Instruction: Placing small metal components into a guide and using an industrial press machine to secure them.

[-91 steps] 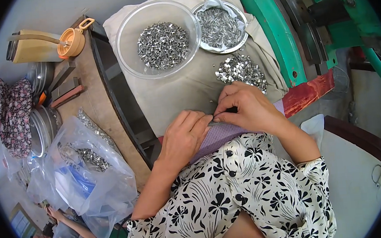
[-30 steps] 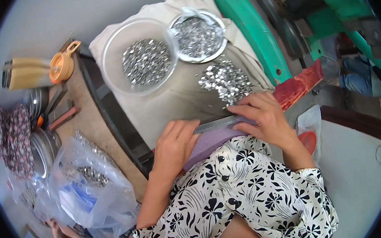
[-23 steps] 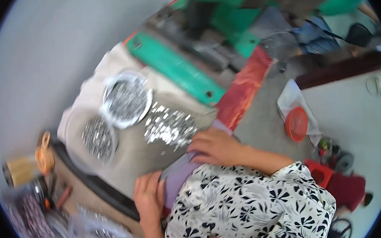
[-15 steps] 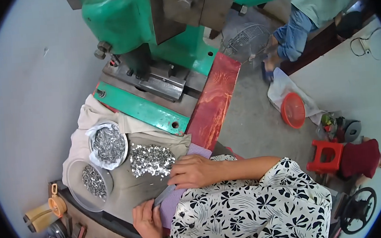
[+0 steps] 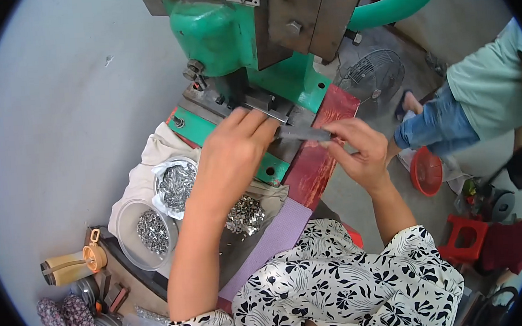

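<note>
Pinching a grey strip (image 5: pixel 304 133) by its right end before the green press (image 5: pixel 214 35), the right hand (image 5: pixel 360 153) is gripping narrowly; the left hand (image 5: pixel 234 153) is hiding the other end, its grip unclear. Metal pieces (image 5: pixel 245 216) are already lying heaped; the strip's visible part is lying outside the press.

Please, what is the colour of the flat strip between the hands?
The flat strip is grey; the head view shows it best.
</note>
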A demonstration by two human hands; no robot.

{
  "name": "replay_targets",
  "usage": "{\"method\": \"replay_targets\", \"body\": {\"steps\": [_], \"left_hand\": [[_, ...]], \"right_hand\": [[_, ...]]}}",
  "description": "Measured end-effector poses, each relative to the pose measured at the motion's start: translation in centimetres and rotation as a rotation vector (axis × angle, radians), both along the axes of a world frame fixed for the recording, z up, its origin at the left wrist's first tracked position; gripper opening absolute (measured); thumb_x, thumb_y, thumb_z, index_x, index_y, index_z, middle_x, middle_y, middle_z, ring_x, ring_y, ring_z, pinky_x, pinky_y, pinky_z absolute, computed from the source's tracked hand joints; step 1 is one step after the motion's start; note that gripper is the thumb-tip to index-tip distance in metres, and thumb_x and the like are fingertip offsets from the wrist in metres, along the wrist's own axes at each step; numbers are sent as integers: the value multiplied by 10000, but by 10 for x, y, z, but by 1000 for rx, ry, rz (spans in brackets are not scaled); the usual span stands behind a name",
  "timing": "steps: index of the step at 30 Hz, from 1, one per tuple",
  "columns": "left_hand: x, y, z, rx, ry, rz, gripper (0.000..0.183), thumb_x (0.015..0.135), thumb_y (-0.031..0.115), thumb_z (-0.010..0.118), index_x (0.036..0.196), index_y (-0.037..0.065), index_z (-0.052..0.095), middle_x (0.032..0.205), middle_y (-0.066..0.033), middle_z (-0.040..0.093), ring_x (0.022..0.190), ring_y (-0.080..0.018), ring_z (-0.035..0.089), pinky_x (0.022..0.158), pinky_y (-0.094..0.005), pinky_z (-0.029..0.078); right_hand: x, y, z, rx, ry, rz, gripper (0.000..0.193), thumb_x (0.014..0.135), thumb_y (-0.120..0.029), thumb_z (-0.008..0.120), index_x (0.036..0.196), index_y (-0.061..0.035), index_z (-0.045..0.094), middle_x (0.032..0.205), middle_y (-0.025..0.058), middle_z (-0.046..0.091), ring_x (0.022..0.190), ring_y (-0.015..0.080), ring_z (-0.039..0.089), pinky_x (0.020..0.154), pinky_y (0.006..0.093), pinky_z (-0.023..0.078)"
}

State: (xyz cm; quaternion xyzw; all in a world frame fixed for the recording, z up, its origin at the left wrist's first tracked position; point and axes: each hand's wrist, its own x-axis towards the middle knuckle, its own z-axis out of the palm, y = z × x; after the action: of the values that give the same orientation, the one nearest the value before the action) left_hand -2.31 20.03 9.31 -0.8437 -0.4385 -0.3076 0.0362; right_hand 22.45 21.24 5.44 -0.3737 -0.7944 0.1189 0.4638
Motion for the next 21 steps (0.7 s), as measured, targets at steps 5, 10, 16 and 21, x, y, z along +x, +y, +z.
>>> {"method": "replay_targets", "body": {"steps": [5, 10, 16, 21], "left_hand": [[1, 36, 2, 16, 172, -43, 230, 747, 68, 728, 973, 31, 702, 886, -51, 608, 851, -239, 591, 741, -362, 525], [4, 35, 5, 19, 246, -109, 200, 752, 79, 655, 940, 36, 706, 885, -46, 604, 856, -222, 598, 746, -338, 537], [13, 32, 11, -10, 314, -128, 143, 750, 100, 625, 864, 50, 696, 883, -39, 595, 893, -207, 603, 761, -328, 545], [9, 32, 14, -9, 312, -118, 140, 755, 105, 628, 862, 55, 704, 882, -39, 599, 900, -205, 606, 769, -325, 546]], "right_hand": [[-9, 9, -10, -91, 87, -52, 246, 784, -24, 790, 1024, -19, 733, 909, 94, 706, 689, 172, 691, 596, 281, 535], [-5, -8, -14, -154, 63, -75, 243, 794, -19, 780, 1033, -9, 733, 905, 92, 707, 685, 147, 687, 587, 262, 526], [-8, -20, -12, -222, 77, -126, 241, 784, 4, 785, 1017, 19, 727, 875, 92, 702, 708, 131, 665, 621, 253, 517], [-14, -19, -5, -212, 51, -123, 234, 787, 5, 785, 1012, 21, 727, 869, 91, 702, 706, 133, 662, 629, 255, 518]]}}
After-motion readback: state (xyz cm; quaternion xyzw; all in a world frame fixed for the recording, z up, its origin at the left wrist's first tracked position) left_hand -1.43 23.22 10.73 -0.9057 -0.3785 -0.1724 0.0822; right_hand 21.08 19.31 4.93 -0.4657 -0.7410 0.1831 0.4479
